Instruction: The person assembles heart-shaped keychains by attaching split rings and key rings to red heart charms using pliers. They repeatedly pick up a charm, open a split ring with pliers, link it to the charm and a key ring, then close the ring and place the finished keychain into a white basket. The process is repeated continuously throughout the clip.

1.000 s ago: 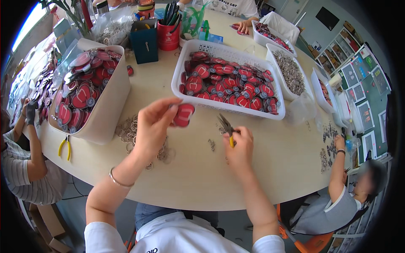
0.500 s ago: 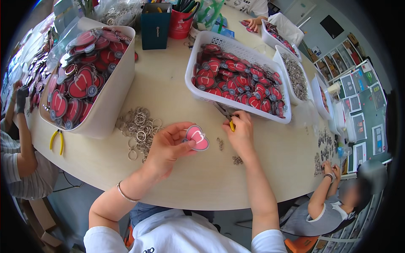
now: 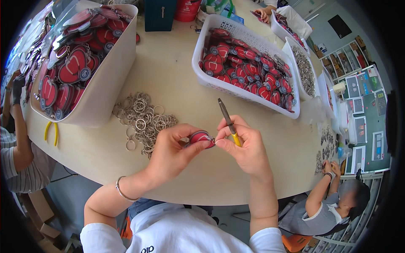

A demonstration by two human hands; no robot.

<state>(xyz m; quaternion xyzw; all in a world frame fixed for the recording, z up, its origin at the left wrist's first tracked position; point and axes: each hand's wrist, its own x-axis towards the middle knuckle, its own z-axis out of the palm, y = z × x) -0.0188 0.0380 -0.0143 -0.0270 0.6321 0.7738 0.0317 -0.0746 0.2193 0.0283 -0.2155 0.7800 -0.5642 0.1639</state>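
Note:
My left hand [image 3: 174, 147] pinches a red heart-shaped tag [image 3: 197, 137] with a grey border between thumb and fingers. My right hand [image 3: 247, 147] holds pliers [image 3: 226, 114] with yellow grips, their dark jaws pointing up and away. Its thumb and forefinger meet at the tag's right edge; any small part between them is too small to make out. A pile of silver split rings [image 3: 145, 120] lies just beyond my left hand. Past my right hand stands a white slotted basket [image 3: 249, 98] full of similar red tags.
A tall white bin [image 3: 122, 69] heaped with red tags stands at left, with yellow-handled pliers [image 3: 51, 133] beside it. A dark green box [image 3: 160, 16] and red cup [image 3: 187, 10] stand at the back. Co-workers sit left [image 3: 19, 147] and right [image 3: 322, 206]. A tray of metal parts [image 3: 304, 69] is at right.
My right hand has come from the basket's front edge toward me, bringing the pliers to the tag. My left hand has turned the tag to a flatter angle. The view has shifted slightly.

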